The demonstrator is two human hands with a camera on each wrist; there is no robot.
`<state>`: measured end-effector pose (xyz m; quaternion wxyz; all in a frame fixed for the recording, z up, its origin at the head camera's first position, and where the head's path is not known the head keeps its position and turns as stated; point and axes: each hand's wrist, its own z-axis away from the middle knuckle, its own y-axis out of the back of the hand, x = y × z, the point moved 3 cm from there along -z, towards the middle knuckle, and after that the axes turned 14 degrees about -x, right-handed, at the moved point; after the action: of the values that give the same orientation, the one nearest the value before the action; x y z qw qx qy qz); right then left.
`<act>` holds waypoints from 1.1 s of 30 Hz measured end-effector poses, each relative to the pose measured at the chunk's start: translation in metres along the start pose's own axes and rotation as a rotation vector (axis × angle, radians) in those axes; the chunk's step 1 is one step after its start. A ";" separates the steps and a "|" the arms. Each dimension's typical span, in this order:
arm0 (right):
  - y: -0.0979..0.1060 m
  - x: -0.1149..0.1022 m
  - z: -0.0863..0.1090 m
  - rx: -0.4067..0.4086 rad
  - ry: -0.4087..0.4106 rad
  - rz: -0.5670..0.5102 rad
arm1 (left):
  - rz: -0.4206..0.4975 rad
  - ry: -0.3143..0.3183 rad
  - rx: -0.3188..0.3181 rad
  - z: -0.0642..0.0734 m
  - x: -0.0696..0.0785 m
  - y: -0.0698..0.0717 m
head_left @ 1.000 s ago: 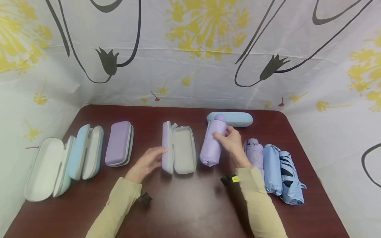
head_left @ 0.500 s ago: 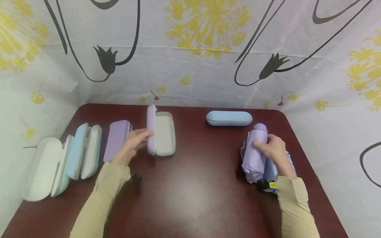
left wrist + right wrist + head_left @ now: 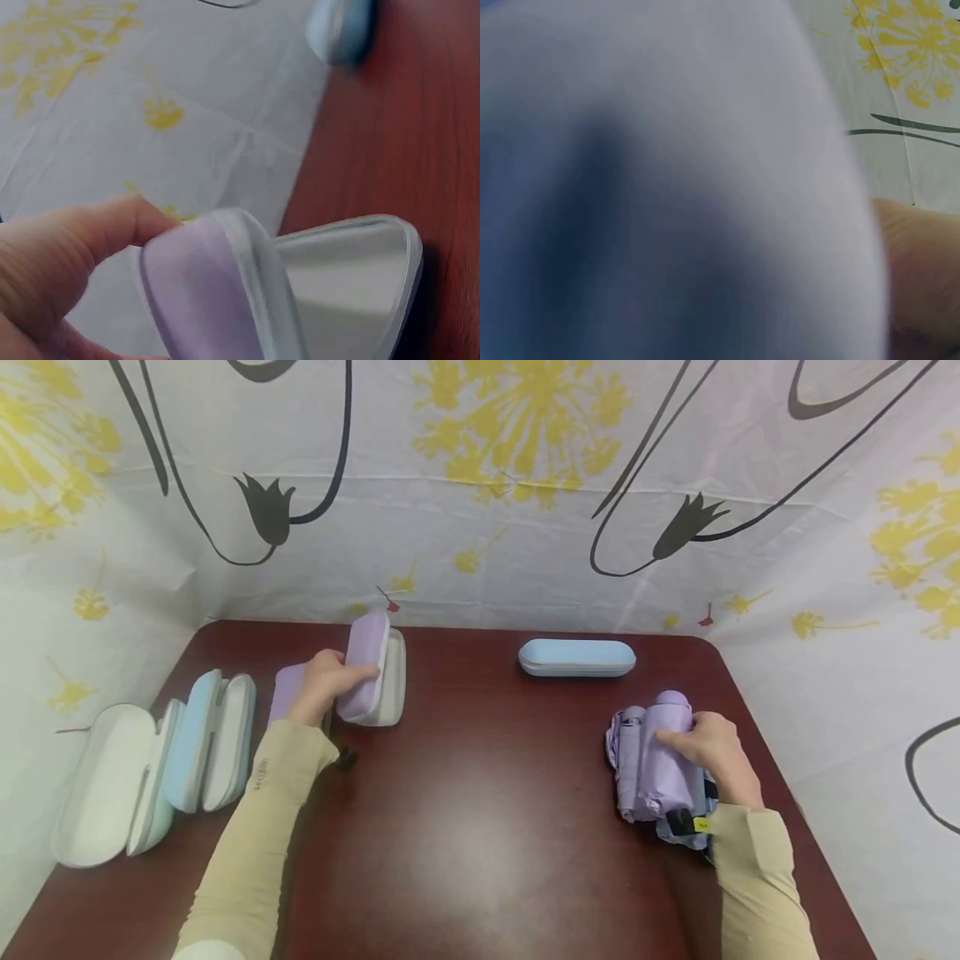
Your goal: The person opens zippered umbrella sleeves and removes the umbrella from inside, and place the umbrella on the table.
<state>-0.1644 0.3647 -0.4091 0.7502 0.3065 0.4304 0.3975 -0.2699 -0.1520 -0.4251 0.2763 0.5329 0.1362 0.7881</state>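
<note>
My left hand (image 3: 324, 683) grips the lid of an open purple zip case (image 3: 363, 670) near the back of the table; the grey-lined half (image 3: 349, 289) spreads to the right of the lid in the left wrist view. Beneath that hand and forearm, a closed purple case (image 3: 286, 690) is partly covered. On the right side, my right hand (image 3: 714, 745) holds a folded purple umbrella (image 3: 667, 760) upright over the other umbrellas, thumb across its front. Close beside it lies another purple folded umbrella (image 3: 630, 762). In the right wrist view the umbrella (image 3: 705, 150) is a large blur.
At the far left stand an open mint case (image 3: 105, 785) and an open light blue case (image 3: 197, 743). A closed light blue case (image 3: 576, 657) lies at the back edge. Blue umbrellas (image 3: 682, 837) are mostly hidden behind the right hand. Patterned cloth (image 3: 480, 527) hangs around the table.
My left hand has carried the open purple case leftward and back, and its lid now leans differently. My right hand has taken the purple umbrella rightward onto the umbrella group.
</note>
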 end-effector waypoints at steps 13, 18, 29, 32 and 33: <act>0.005 0.011 -0.007 -0.048 -0.001 0.049 | -0.383 -0.006 0.151 -0.012 -0.009 -0.014; 0.004 0.011 -0.008 -0.042 0.011 0.053 | -0.397 -0.010 0.177 -0.010 -0.010 -0.017; -0.002 0.005 0.005 -0.021 0.136 0.121 | -0.444 -0.037 0.173 -0.009 0.002 -0.025; 0.002 -0.002 0.010 -0.019 0.157 0.136 | -0.440 -0.053 0.176 -0.008 0.005 -0.026; 0.003 -0.006 0.011 -0.023 0.163 0.149 | -0.430 -0.060 0.181 -0.007 0.006 -0.027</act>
<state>-0.1575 0.3598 -0.3994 0.6844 0.2958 0.4615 0.4809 -0.2706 -0.1263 -0.4369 0.3929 0.5373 0.3083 0.6796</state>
